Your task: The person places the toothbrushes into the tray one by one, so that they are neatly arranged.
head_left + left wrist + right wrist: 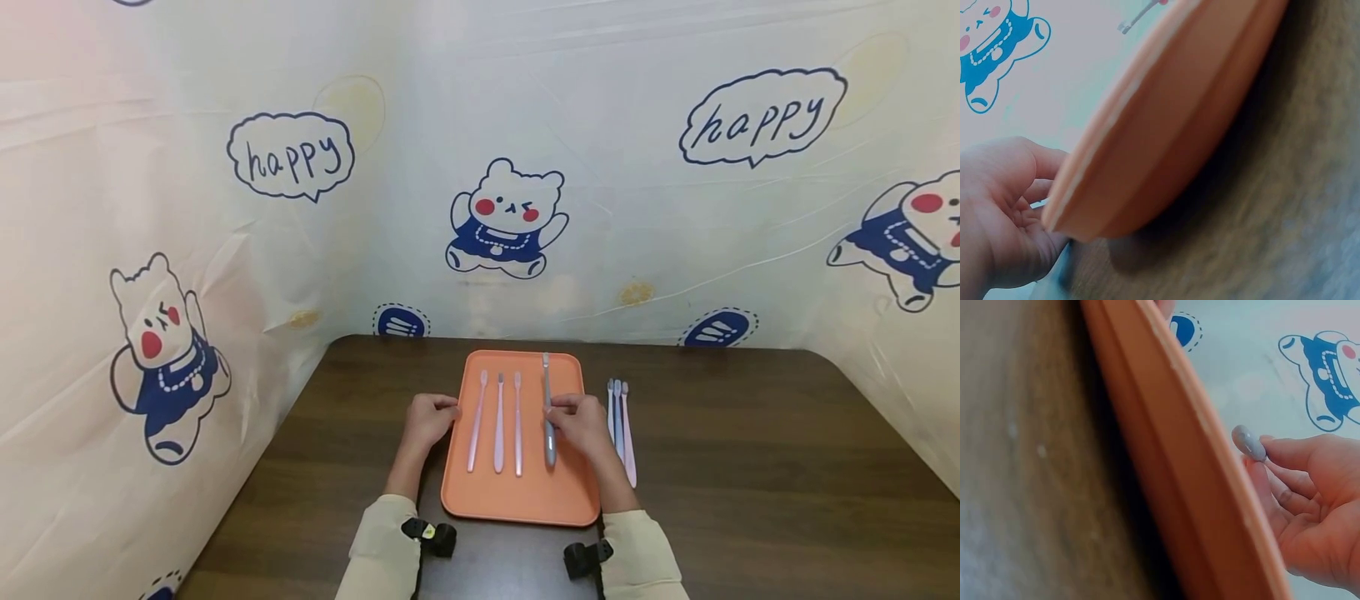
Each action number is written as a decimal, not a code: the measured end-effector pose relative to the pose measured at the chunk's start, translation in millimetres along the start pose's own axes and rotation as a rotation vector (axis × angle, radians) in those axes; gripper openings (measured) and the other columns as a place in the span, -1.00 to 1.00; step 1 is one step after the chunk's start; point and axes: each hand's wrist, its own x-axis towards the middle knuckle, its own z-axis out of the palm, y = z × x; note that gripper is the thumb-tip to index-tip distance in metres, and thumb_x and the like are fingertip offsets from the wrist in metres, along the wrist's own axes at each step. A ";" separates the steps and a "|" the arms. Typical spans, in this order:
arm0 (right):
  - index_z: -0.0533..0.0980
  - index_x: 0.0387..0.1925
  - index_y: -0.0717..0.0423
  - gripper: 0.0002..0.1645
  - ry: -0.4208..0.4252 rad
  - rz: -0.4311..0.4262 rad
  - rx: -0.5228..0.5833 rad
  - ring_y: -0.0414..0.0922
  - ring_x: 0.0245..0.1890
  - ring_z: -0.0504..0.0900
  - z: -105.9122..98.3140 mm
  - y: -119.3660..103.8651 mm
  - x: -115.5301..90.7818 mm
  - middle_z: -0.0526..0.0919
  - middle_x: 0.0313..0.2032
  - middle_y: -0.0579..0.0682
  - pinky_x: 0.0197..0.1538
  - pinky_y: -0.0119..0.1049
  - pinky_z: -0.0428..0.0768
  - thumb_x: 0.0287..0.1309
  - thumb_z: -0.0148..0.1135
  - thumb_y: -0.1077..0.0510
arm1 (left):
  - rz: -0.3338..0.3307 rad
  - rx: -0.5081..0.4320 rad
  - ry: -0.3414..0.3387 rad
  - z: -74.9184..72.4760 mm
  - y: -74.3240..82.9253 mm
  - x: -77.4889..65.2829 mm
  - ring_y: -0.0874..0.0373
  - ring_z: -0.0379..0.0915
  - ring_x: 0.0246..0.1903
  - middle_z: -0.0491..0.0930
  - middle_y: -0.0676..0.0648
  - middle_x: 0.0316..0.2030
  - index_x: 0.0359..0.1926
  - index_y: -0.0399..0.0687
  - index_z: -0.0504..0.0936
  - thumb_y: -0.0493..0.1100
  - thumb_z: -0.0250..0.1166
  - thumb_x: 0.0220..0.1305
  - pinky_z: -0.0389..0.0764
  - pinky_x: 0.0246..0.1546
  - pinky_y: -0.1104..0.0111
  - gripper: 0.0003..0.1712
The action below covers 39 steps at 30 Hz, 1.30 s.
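An orange tray (525,502) lies in front of me, with three pinkish toothbrushes side by side on its left and middle part: a pink one (477,421), a lilac one (498,433) and another pink one (517,433). Over the tray's right part, my right hand (583,425) pinches a grey toothbrush (551,450) between thumb and fingers, its head pointing away from me. In the right wrist view the grey handle end (1249,444) shows above the tray rim. My left hand (430,419) grips the tray's left edge; its fingertips are partly hidden behind the rim (1110,137).
Right of the tray, three more toothbrushes (618,425) lie close together on the dark wooden table (750,467), partly behind my right forearm. A pale curtain (630,225) with printed bears surrounds the table at the back and sides.
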 end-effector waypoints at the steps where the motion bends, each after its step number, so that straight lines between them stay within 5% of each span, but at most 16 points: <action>1: 0.64 -0.12 0.33 -0.72 0.000 0.005 -0.003 -0.22 -0.46 0.68 0.7 0.5 0.3 0.74 -0.25 0.24 -0.38 -0.36 0.66 0.14 0.30 0.24 | -0.002 0.002 0.000 -0.1 0.1 0.0 0.15 0.59 -0.39 0.73 -0.21 -0.26 -0.18 -0.23 0.76 -0.21 0.28 0.20 0.62 -0.35 0.36 -0.77; 20: 0.66 -0.21 0.30 -0.79 -0.044 0.087 -0.088 -0.24 -0.53 0.62 10.0 1.2 -2.2 0.74 -0.36 0.14 -0.41 -0.37 0.63 0.15 0.30 0.23 | -0.017 0.013 0.000 -0.2 -0.5 -0.1 0.18 0.58 -0.42 0.73 -0.18 -0.26 -0.19 -0.19 0.76 -0.20 0.29 0.19 0.59 -0.39 0.38 -0.77; 39: 0.70 -0.33 0.25 -0.84 0.003 0.058 -0.186 -0.24 -0.59 0.62 20.8 -0.9 -5.0 0.75 -0.48 0.07 -0.50 -0.40 0.56 0.07 0.37 0.21 | -0.007 0.010 0.007 0.6 -1.7 1.6 0.17 0.59 -0.42 0.73 -0.20 -0.25 -0.19 -0.21 0.76 -0.21 0.30 0.18 0.62 -0.38 0.36 -0.77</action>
